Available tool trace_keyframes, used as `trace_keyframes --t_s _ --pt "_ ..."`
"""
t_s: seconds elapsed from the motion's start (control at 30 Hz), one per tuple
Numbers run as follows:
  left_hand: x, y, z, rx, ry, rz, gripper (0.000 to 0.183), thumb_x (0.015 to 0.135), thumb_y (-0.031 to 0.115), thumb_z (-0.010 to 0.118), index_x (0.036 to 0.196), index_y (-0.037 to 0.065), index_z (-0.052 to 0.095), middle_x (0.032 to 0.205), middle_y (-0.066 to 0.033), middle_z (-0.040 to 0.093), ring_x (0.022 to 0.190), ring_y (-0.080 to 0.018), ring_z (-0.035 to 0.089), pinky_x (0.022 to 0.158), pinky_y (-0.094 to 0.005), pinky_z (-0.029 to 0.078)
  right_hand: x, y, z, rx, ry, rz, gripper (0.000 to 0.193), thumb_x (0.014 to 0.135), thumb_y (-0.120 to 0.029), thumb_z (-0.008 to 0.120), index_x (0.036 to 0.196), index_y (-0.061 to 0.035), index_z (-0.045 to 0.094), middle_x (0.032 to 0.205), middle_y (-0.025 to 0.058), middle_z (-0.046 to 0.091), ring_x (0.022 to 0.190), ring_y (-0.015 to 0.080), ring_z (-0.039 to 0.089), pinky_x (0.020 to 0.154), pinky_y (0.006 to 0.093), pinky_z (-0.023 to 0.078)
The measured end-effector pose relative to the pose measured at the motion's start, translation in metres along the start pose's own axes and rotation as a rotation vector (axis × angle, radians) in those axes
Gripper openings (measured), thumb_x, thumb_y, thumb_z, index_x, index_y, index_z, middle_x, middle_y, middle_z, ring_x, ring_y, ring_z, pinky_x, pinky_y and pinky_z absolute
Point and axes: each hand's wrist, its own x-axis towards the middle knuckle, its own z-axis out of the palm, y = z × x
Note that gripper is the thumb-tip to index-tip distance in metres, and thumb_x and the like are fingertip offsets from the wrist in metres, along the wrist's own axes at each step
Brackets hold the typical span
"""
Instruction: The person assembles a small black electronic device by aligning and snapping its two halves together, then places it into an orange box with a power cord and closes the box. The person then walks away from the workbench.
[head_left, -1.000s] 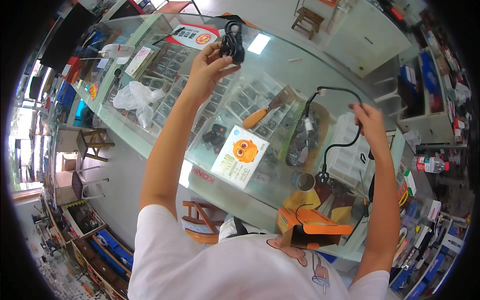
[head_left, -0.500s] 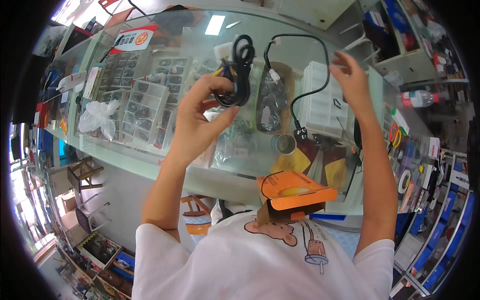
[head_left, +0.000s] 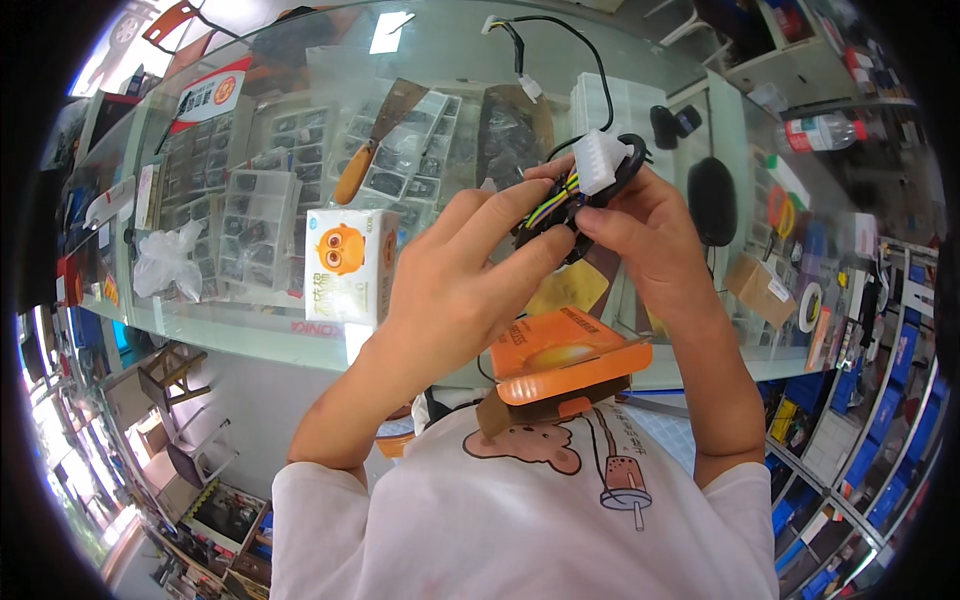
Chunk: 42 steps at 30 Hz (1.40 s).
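Nearest, the orange box sits at the near edge of the counter, its end flap out. Just beyond the orange box, the black cable coil is held up in both hands. The left hand has a narrow grip at its coloured wires; the right hand pinches the other side, below a white connector. The bundle is gathered and off the counter, its connector exposed; whether a tie binds it is hidden by fingers. Left of the orange box stands a tissue pack; right, a small carton. Farther beyond the orange box, a loose black cable lies uncoiled, the hands blocking its near end. Beyond and left lies a scraper.
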Motion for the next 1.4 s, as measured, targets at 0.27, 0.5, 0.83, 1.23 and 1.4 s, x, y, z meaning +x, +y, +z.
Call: trace_keyframes --t_s 0.27,0.5,0.83,1.23,1.4 --pt "-0.006 0.005 -0.001 -0.276 -0.039 -0.162 0.037 0.065 0.011 0.075 0.1 0.005 0.063 0.111 -0.0124 0.059 0.084 -0.0263 0.059 0.071 -0.034 0.048 -0.012 0.011 -0.006 -0.038 0.015 -0.044 0.04 0.079 -0.001 0.061 0.118 0.0006 0.053 0.114 0.0084 0.06 0.103 0.0153 0.057 0.092 0.0308 0.045" --pt "-0.012 -0.007 0.011 -0.526 -0.099 -0.468 0.043 0.067 0.019 0.078 0.101 0.002 0.059 0.09 -0.0102 0.054 0.084 -0.0253 0.055 0.077 -0.0319 0.046 -0.021 0.037 -0.002 -0.138 -0.028 0.106 0.038 0.079 0.0 0.064 0.116 -0.0002 0.053 0.103 0.0034 0.057 0.094 0.009 0.055 0.082 0.0261 0.047" --pt "-0.014 -0.027 0.033 -1.102 0.404 -0.69 0.041 0.08 0.012 0.07 0.113 0.0 0.05 0.11 -0.0094 0.059 0.1 -0.0161 0.057 0.092 -0.0315 0.042 0.041 0.03 -0.019 -0.093 -0.048 0.069 0.035 0.084 -0.013 0.066 0.114 0.0002 0.056 0.099 0.0048 0.061 0.09 0.0127 0.059 0.079 0.0262 0.049" --pt "-0.005 -0.054 0.039 -1.251 0.471 -0.846 0.046 0.091 0.026 0.058 0.125 -0.003 0.047 0.112 -0.0097 0.059 0.1 -0.0141 0.058 0.086 -0.0267 0.046 0.197 0.06 -0.07 -0.117 0.152 0.134 0.022 0.087 -0.012 0.058 0.105 0.0002 0.058 0.086 0.0063 0.061 0.06 0.0041 0.045 0.054 0.0189 0.037" --pt "-0.01 -0.059 0.046 -1.301 0.484 -0.797 0.044 0.095 0.026 0.052 0.127 -0.003 0.045 0.114 -0.0093 0.058 0.1 -0.0136 0.057 0.087 -0.0267 0.046 0.129 0.029 -0.035 -0.161 0.154 -0.029 0.018 0.088 -0.007 0.056 0.104 -0.0008 0.058 0.091 0.0072 0.063 0.064 0.0084 0.052 0.061 0.0225 0.044"
